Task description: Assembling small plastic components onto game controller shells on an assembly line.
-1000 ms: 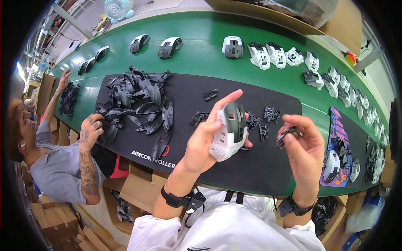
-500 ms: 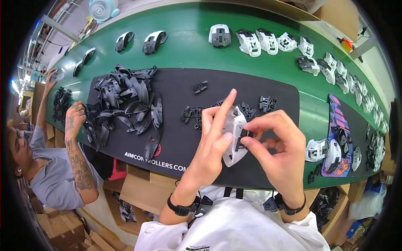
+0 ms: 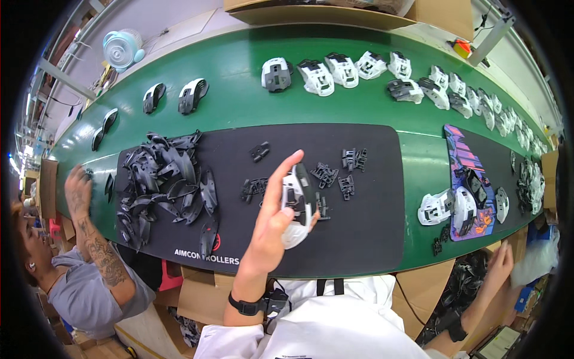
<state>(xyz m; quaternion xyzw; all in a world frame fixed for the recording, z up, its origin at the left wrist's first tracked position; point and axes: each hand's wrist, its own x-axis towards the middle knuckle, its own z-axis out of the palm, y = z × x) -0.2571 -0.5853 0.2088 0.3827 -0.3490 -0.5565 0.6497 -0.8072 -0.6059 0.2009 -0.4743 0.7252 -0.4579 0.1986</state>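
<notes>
My left hand point(image 3: 268, 236) is closed around a white and black plastic shell point(image 3: 295, 232), shaped like a computer mouse, held upright over the black mat point(image 3: 359, 239). Small black plastic clips point(image 3: 323, 175) lie in clusters on the mat around and beyond it. My right hand point(image 3: 498, 267) is away at the lower right, past the table's near edge, beside a cardboard box holding dark bagged parts point(image 3: 466, 281). Its fingers are stretched out and nothing shows in them.
A heap of black curved panels point(image 3: 161, 179) covers the mat's left part. Similar shells point(image 3: 315, 79) line the green table's point(image 3: 239, 66) far side and right end. More shells rest near a colourful patterned mat point(image 3: 457, 149). A co-worker point(image 3: 101, 287) sits at the left, hands over the table.
My right hand has left the shell and swung to the lower right, off the table. The shell has turned in my left hand, showing its black side. The whole view has shifted.
</notes>
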